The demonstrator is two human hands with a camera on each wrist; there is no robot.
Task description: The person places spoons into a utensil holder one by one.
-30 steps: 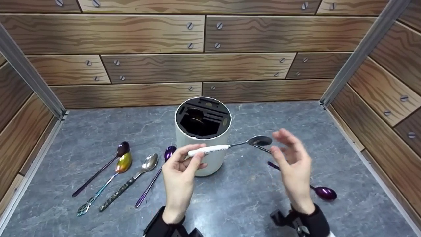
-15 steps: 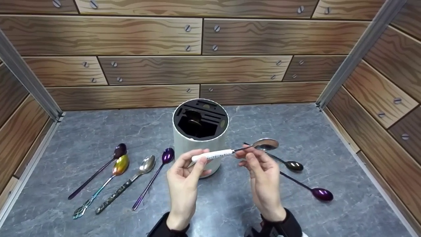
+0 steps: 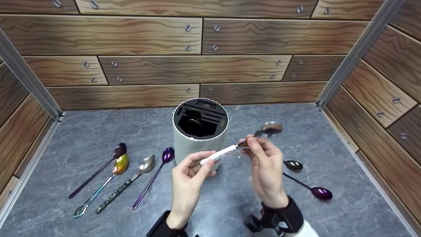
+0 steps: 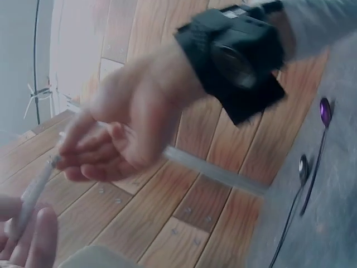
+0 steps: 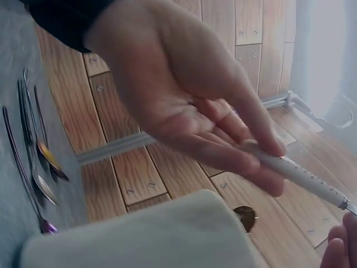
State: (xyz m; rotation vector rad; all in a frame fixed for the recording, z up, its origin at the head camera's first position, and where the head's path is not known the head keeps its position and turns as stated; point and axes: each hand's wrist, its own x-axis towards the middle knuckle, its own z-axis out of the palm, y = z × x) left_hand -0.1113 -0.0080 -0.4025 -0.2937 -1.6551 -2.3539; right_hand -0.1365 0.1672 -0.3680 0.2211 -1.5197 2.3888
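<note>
A spoon with a white patterned handle [image 3: 221, 154] and a blurred, shiny bowl [image 3: 269, 129] is held in the air between both hands, tilted with its bowl up to the right. The left hand [image 3: 187, 184] pinches the handle's end between thumb and fingers, as the right wrist view also shows. The right hand [image 3: 268, 172] pinches the metal neck just below the bowl. Behind the hands stands a white cylindrical holder [image 3: 184, 146] with a black slotted insert [image 3: 213, 115]. A dark gold rounded piece [image 5: 245, 218] juts from its top in the right wrist view.
Left of the holder lie a dark purple spoon [image 3: 120, 150], a gold-and-teal spoon [image 3: 121, 164], a silver spoon [image 3: 147, 163] and a purple spoon [image 3: 168, 154]. To the right are a dark spoon [image 3: 293, 165] and another purple spoon [image 3: 321, 193]. Wood-patterned walls [image 3: 148, 69] enclose the grey tabletop.
From the right, the right hand has moved in and taken hold of the spoon's neck. The spoon's bowl end has risen, and the left hand has shifted slightly right.
</note>
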